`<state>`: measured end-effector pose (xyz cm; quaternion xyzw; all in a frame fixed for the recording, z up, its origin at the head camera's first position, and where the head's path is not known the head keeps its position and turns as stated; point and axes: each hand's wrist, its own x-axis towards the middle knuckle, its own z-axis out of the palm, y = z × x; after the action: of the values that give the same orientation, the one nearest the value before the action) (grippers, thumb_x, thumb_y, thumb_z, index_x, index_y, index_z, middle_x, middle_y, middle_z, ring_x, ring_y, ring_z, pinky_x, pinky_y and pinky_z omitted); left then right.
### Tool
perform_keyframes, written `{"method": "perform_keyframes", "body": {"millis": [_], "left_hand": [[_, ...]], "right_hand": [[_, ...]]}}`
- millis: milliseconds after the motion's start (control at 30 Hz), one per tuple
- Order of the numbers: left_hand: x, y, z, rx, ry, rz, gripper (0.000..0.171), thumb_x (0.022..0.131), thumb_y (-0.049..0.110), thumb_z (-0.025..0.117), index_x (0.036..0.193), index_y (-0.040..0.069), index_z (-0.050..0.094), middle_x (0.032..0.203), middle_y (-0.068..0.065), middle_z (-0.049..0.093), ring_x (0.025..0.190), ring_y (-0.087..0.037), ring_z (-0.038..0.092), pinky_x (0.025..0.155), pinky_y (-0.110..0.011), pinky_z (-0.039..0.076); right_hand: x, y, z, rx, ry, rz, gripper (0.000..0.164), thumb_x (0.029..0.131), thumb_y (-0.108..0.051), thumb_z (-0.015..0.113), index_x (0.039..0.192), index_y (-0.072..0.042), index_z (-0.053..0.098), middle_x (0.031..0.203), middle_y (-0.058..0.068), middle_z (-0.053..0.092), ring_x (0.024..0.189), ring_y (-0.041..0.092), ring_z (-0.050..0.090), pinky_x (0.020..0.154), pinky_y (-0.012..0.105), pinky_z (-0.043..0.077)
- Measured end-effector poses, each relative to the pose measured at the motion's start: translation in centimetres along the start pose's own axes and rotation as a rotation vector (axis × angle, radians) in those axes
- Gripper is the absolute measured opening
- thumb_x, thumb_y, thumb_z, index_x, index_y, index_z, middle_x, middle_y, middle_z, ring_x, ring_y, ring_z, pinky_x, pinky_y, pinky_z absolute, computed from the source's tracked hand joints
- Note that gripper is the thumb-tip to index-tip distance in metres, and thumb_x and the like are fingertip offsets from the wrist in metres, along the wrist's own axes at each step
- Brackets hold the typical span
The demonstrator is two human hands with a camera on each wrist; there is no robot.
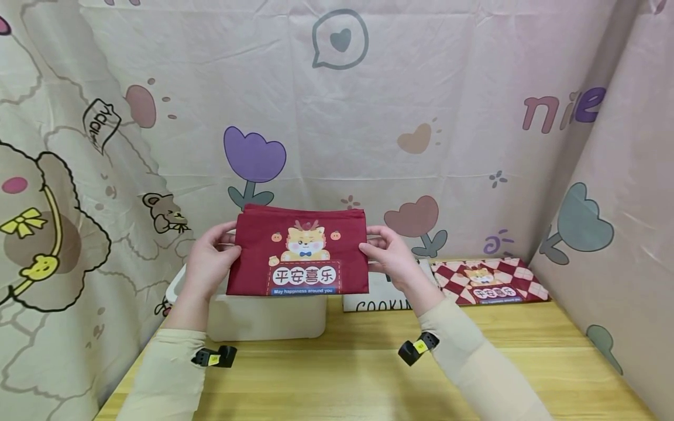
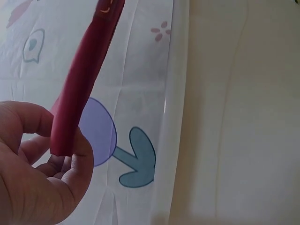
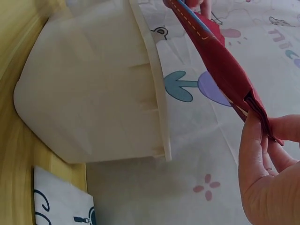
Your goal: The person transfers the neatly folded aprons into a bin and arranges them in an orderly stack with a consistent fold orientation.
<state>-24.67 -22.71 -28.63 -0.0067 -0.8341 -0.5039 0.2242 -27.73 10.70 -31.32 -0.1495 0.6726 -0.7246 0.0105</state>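
Both hands hold up a folded dark red cloth (image 1: pixel 253 251), printed with a cartoon animal and Chinese characters, its front facing the head camera. The left hand (image 1: pixel 207 263) pinches the cloth's left edge between thumb and fingers. At the opposite edge, the right hand (image 1: pixel 392 257) grips it the same way. In the right wrist view, the stacked layers of the red cloth (image 3: pixel 225 65) show at the end near the right hand (image 3: pixel 272 173). Below and behind the cloth stands a white plastic bin (image 1: pixel 268 318); its opening is mostly hidden in the head view.
On the wooden table (image 1: pixel 337 374), a white folded item (image 1: pixel 376 302) with the word COOKING lies right of the bin, partly behind the right hand. Beside it lies a red-and-pink checked folded cloth (image 1: pixel 518 280). Printed curtains (image 1: pixel 337 117) enclose the table's back and sides.
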Motion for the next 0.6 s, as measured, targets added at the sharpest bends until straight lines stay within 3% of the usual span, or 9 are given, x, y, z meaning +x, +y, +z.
{"method": "perform_keyframes", "body": {"millis": [367,600], "left_hand": [[0.8,-0.9,-1.3,0.025,0.036,-0.012,0.052,0.086,-0.008,0.056,0.137,0.000,0.057,0.103,-0.017,0.060,0.077,-0.001,0.053,0.064,-0.013,0.047],[1.3,-1.4,-1.9,0.092,0.035,-0.020,0.052,0.086,-0.007,0.055,0.138,0.001,0.057,0.105,-0.019,0.060,0.082,-0.012,0.054,0.062,-0.015,0.049]], "right_hand": [[1.3,0.5,2.3,-0.002,0.010,0.025,0.034,0.096,0.002,0.058,0.129,0.005,0.051,0.093,0.011,0.060,0.072,0.016,0.065,0.070,0.036,0.059],[2.0,0.5,3.5,0.001,0.003,0.043,0.034,0.096,0.002,0.057,0.129,0.006,0.051,0.093,0.012,0.059,0.070,0.016,0.063,0.070,0.036,0.059]]}}
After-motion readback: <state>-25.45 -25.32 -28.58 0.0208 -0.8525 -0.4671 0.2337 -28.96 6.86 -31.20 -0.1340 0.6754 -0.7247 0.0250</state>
